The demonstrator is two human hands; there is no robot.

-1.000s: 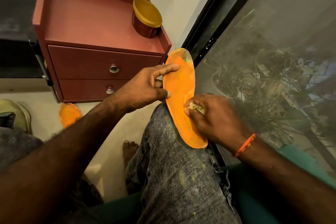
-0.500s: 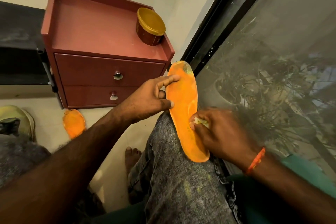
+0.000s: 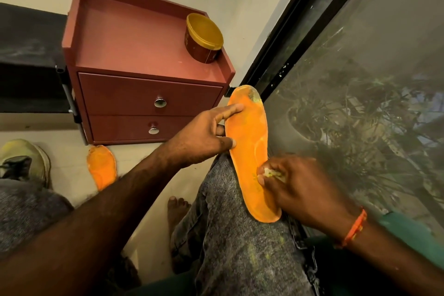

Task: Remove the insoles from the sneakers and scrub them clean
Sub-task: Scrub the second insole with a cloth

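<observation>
Nearest is the knee, in grey jeans flecked with yellow, raised so it serves as a rest for the work. The insole lies lengthwise on it, heel end toward the body and toe end pointing away toward the window frame.

The right hand, blurred, has its fingers curled round a small pale scrubber, a sponge or cloth, I cannot tell which, and presses it onto the insole's lower half. The blur suggests a scrubbing stroke under way.

The left hand steadies the insole from its left edge: the forefinger lies straight across the upper part and the thumb presses lower down, while the other fingers are tucked behind, so it pinches the edge, probably to keep the thin foam from sliding or bending under the rubbing. The toe end shows a greyish, dirty patch, so that part looks not yet cleaned.

Farther off, a second insole lies on the floor beside the foot of a red drawer unit, likely waiting its turn or drying. A sneaker sits at the left edge. On the unit stands a lidded tub.
</observation>
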